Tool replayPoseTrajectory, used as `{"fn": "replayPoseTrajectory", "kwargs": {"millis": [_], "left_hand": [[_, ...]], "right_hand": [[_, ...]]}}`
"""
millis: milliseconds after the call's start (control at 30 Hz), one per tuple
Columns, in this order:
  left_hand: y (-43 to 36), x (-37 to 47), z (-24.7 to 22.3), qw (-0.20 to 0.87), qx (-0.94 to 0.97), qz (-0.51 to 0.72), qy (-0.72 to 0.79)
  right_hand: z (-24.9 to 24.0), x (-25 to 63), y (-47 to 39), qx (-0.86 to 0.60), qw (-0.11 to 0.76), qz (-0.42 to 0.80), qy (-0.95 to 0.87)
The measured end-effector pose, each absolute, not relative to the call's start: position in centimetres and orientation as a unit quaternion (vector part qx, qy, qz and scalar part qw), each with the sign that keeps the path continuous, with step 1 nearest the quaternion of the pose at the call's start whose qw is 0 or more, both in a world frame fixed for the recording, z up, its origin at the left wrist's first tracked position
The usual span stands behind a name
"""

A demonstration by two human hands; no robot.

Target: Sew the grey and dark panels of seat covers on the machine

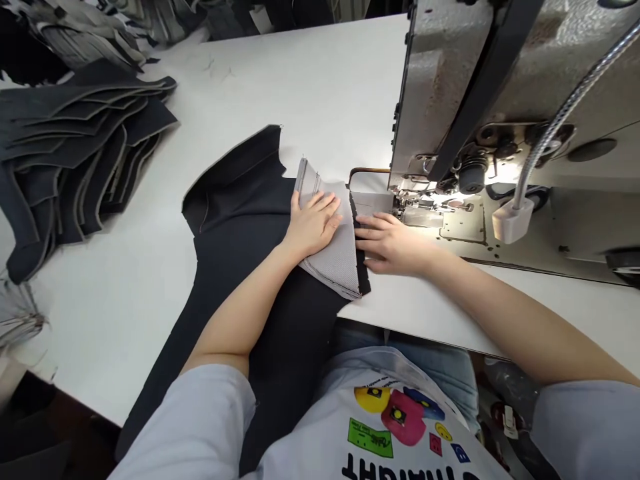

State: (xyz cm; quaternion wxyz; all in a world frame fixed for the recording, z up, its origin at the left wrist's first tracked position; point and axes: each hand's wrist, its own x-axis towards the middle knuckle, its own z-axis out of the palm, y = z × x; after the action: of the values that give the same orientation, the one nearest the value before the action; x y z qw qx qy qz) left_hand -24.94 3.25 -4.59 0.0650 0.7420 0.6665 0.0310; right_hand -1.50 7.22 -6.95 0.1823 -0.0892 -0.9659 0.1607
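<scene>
A large black fabric piece (240,260) lies across the white table and hangs over its front edge. On top of it rests a grey mesh piece (333,263), its right edge beside a narrow black strip. My left hand (313,227) presses flat on the grey piece with its fingers apart. My right hand (393,245) lies palm down, fingers spread, with the fingertips on the black strip at the grey piece's right edge. Just beyond the right hand is the lit needle area of the sewing machine (425,203).
A stack of dark cut pieces (75,147) covers the left side of the white table (345,87). More fabric bundles (95,27) lie at the back left. The machine's body and a braided cable lamp (515,220) stand at the right.
</scene>
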Motion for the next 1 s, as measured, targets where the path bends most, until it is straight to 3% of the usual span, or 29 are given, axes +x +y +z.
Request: {"fn": "replayPoseTrajectory", "kwargs": {"millis": [300, 433, 533, 767, 1000], "left_hand": [[3.4, -22.8, -4.6, 0.050, 0.730, 0.032, 0.680], [2.2, -20.6, -4.7, 0.050, 0.779, 0.032, 0.624], [1.5, -19.0, -4.7, 0.049, 0.781, 0.037, 0.621], [1.5, -17.0, -4.3, 0.047, 0.759, 0.026, 0.648], [1.7, -16.9, -4.2, 0.081, 0.808, 0.011, 0.584]], "right_hand": [[-6.9, -3.1, 4.9, -0.111, 0.145, 0.008, -0.983], [-7.0, -0.9, 2.1, -0.044, 0.204, -0.033, -0.977], [-7.4, 0.6, 1.6, -0.053, 0.229, -0.034, -0.971], [-7.6, 1.4, 1.7, -0.098, 0.148, 0.006, -0.984], [-7.9, 2.6, 0.6, -0.148, 0.266, -0.048, -0.951]]}}
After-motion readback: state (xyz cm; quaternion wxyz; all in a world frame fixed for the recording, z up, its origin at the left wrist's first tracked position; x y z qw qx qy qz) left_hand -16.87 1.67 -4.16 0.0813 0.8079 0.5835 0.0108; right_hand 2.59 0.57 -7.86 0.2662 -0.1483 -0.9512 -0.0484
